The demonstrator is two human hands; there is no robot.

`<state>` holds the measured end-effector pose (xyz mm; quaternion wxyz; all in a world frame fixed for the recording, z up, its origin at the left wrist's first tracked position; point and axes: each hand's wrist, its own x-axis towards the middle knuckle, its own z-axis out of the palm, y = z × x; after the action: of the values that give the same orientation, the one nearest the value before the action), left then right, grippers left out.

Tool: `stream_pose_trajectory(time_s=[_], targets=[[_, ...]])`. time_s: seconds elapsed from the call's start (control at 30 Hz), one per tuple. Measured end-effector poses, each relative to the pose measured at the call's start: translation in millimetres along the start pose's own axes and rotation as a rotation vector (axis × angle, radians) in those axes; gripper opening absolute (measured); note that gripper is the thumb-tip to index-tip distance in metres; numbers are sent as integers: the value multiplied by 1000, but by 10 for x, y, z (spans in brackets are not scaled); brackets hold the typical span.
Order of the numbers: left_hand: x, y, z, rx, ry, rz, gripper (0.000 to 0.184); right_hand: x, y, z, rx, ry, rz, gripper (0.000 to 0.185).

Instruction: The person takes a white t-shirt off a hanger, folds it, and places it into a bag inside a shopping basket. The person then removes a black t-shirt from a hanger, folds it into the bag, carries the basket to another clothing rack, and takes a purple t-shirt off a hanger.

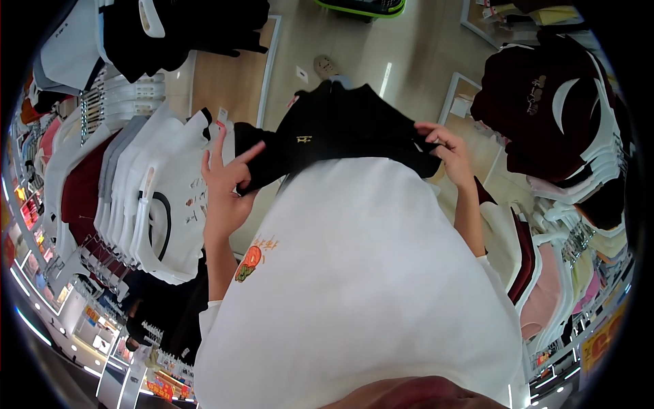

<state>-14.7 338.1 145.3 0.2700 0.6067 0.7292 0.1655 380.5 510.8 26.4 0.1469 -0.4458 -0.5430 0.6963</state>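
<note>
A black garment [340,123] with a small gold print is stretched out in front of my white top, between my two hands. My left hand [230,187] pinches its left part between thumb and curled fingers, while two other fingers point outward. At the opposite end, my right hand [449,153] grips the edge between thumb and fingers. The garment's lower side is partly hidden behind the front of my white top [368,273], which has an orange and green print.
White shirts on hangers [136,198] crowd a rack close on my left. To the right hang dark maroon tops [531,102] and a pink garment [541,286]. A shoe [325,66] and a green-rimmed basket [368,10] are on the tiled floor ahead.
</note>
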Motion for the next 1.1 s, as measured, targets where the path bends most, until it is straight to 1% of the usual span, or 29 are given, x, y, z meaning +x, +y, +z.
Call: stream_pose_trajectory(time_s=[0.03,0.1,0.13,0.23,0.33,0.43,0.47,0.53,0.57,0.6,0.7,0.73,0.8,0.83,0.87,0.9,0.93,1.0,1.07,1.1], targets=[[-25,2,16,5,-20,6,43,-54,32,32,53,-32,54,20],[-50,-7,39,18,-60,22,42,-139,162,25,80,-41,95,17],[-46,12,50,-49,-65,36,37,-174,204,21,94,-44,114,15],[-174,-154,120,-329,-215,-97,31,-297,166,40,6,-67,185,13],[-222,-149,199,-278,-242,-237,25,-420,-39,126,-48,-66,-31,19],[-174,-60,317,-470,-163,-335,21,-475,250,38,-63,-16,7,23],[-153,-41,374,-509,-142,-357,21,-471,299,-17,-98,12,61,20],[-103,-23,481,-585,-99,-400,24,-412,222,-89,-170,165,44,16],[-72,-16,489,-537,-84,-363,23,-372,175,-135,-206,242,36,14],[-39,-4,472,-490,-70,-327,23,-338,137,-215,-217,302,-28,15],[68,122,213,-316,-17,-195,20,-340,-792,-227,-721,397,-517,24],[109,158,95,-251,2,-144,19,-352,-885,-259,-732,382,-551,27],[209,145,-62,-299,-28,-127,18,-346,-989,-294,-752,356,-618,32],[260,120,-100,-323,-43,-118,17,-328,-890,-324,-744,347,-546,32],[326,81,-93,-330,-88,-111,24,-324,-677,-373,-738,336,-473,32],[396,46,-49,-332,-116,-77,25,-316,-516,-421,-732,321,-402,32],[463,16,15,-335,-139,-46,27,-374,-483,-435,-726,312,-259,33],[588,26,70,-340,-178,5,33,-382,-595,-471,-798,318,-265,34],[754,15,68,-303,-161,59,34,-360,-684,-536,-902,372,-286,32],[851,12,70,-285,-148,88,34,-338,-724,-560,-873,414,-238,31]])
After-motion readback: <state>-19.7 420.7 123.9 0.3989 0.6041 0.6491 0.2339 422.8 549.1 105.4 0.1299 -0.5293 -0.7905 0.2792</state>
